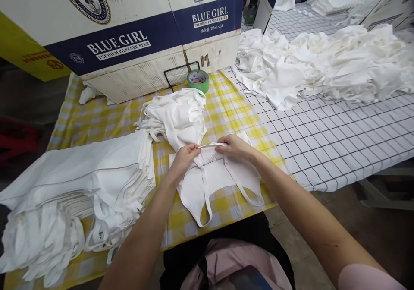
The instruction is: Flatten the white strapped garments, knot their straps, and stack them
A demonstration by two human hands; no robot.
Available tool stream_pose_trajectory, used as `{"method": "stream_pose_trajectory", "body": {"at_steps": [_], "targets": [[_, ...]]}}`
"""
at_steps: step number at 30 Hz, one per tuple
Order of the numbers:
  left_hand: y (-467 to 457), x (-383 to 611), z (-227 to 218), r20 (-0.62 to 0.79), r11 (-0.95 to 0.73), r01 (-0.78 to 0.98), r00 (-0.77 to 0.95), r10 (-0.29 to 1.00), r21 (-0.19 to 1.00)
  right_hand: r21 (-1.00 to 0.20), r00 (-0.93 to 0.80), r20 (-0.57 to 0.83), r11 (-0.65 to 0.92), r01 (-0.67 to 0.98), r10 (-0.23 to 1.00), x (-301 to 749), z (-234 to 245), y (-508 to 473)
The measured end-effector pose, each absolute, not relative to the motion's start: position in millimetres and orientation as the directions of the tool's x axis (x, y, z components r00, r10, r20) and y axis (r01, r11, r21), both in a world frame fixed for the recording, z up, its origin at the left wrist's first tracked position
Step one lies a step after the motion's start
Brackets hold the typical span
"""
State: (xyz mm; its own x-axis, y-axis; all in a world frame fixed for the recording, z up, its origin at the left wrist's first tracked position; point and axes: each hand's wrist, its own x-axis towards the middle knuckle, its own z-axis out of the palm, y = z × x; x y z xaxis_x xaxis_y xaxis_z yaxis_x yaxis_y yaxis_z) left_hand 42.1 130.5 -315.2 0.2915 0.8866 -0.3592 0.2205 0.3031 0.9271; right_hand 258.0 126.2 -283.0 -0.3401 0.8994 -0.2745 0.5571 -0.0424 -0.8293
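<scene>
Taking the thing between my hands as the clock's centre, a tall stack of flat, folded white fabric garments (80, 165) is lying at nine o'clock, its loose straps spilling toward me. At eleven, a big white-and-navy cardboard box with BLUE GIRL lettering (129, 44) is standing on the yellow-and-white checked tablecloth (110, 121). Nearer, also toward eleven, a crumpled pile of white fabric (176, 113) is sitting.

My left hand (186, 158) is closing thumb and fingers together, pinching one end of the upper edge of a white fabric garment with two thin straps (216, 175). That garment is lying in front of me on the checked cloth, its strap loops trailing toward seven and five o'clock. Beyond, at twelve, a round green roll of tape (199, 83) is resting beside the box. My right hand (234, 147) is pinching the other end of that edge, fingers likewise closed, so the edge is stretching between both hands.

At two o'clock, a long, rumpled heap of white fabric (323, 65) is covering part of a white cloth with a black grid (339, 139).
</scene>
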Motion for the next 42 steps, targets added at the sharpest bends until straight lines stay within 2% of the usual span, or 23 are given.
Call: {"method": "stream_pose_trajectory", "body": {"at_steps": [14, 24, 35, 42], "targets": [[128.3, 43.2, -314.2, -0.332, 0.284, 0.2, 0.277, 0.902, 0.938, -0.797, -0.309, -0.24, -0.005, 0.604, 0.92, 256.2, -289.3, 125.8], [126.1, 44.2, -316.3, -0.314, 0.27, 0.204, 0.23, 0.921, 0.941, -0.654, -0.281, -0.14, 0.124, 0.746, 0.949, 250.6, -299.1, 124.7], [122.6, 50.0, -313.4, -0.234, 0.17, 0.36, 0.142, 0.962, 0.917, -0.594, -0.251, 0.061, 0.237, 0.768, 0.966, 245.8, -300.6, 105.4], [117.5, 54.0, -304.7, -0.107, 0.06, 0.524, 0.061, 0.992, 0.849, -0.554, -0.165, 0.229, 0.268, 0.788, 0.959, 256.4, -292.9, 88.1]]}}
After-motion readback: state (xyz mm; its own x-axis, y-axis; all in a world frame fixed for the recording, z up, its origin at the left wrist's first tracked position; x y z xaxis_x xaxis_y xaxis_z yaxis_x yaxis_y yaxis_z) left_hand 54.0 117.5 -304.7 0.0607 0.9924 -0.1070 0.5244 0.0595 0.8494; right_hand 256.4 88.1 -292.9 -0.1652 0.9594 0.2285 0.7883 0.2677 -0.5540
